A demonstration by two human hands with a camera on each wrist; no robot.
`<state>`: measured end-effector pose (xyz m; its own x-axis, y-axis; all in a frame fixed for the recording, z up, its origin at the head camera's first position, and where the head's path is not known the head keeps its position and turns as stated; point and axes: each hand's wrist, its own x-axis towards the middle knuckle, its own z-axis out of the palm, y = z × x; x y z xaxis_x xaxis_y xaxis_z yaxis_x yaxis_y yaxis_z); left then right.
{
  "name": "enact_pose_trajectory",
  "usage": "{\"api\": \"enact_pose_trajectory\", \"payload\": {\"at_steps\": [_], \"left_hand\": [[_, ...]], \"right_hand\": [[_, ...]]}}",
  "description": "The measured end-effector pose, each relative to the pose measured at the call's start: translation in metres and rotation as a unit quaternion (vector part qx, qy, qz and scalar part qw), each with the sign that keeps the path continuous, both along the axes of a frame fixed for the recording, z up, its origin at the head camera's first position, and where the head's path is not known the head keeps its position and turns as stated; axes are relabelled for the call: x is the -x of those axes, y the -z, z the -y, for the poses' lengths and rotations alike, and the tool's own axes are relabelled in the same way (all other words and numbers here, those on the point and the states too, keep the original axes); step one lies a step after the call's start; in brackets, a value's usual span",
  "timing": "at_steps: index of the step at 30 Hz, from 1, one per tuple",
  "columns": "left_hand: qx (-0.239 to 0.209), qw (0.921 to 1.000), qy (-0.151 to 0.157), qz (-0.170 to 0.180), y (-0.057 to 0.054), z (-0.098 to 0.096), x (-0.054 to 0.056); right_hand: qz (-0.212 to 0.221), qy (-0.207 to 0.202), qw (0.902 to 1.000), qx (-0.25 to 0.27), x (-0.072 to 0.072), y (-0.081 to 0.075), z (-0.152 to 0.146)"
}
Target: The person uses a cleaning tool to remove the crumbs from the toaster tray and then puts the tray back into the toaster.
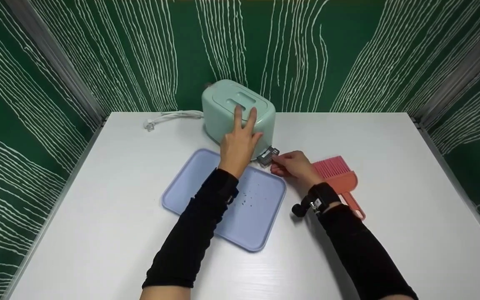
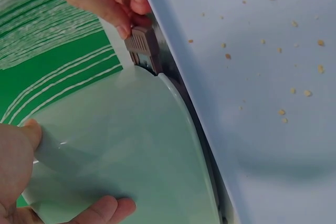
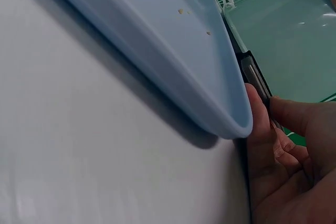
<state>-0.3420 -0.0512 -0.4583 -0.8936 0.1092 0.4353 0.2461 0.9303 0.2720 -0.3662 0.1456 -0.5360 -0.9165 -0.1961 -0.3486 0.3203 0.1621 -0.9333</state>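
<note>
A mint-green toaster (image 1: 220, 109) stands at the back of the table, its two slots facing up. My left hand (image 1: 238, 148) rests on it, two fingers stretched over its top and the thumb at its side. At the toaster's lower near end, a dark grey crumb tray (image 1: 266, 157) sticks partway out of the base. The thumb and fingers of my right hand (image 1: 296, 166) pinch the outer end of this crumb tray; its inner part is hidden inside the toaster. Just beside the toaster's base lies a blue tray (image 2: 231, 145) with small crumbs scattered on it.
A red dustpan (image 1: 344, 181) with a comb-like toothed edge lies partly behind my right wrist. The white power cord and plug (image 1: 149, 124) lie to the left of the toaster. A green wall with white lines rises behind the table.
</note>
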Motion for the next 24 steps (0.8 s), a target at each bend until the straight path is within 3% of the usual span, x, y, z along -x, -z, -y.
{"api": "enact_pose_trajectory", "payload": {"at_steps": [18, 24], "left_hand": [[-0.011, 0.9999, 0.003, 0.007, 0.0, 0.001, 0.001], [0.003, 1.0, 0.001, 0.006, 0.001, 0.001, 0.002]], "right_hand": [[-0.024, -0.011, 0.9994, -0.024, 0.004, 0.002, 0.008], [-0.014, 0.003, 0.9999, -0.009, 0.005, 0.003, 0.011]]}}
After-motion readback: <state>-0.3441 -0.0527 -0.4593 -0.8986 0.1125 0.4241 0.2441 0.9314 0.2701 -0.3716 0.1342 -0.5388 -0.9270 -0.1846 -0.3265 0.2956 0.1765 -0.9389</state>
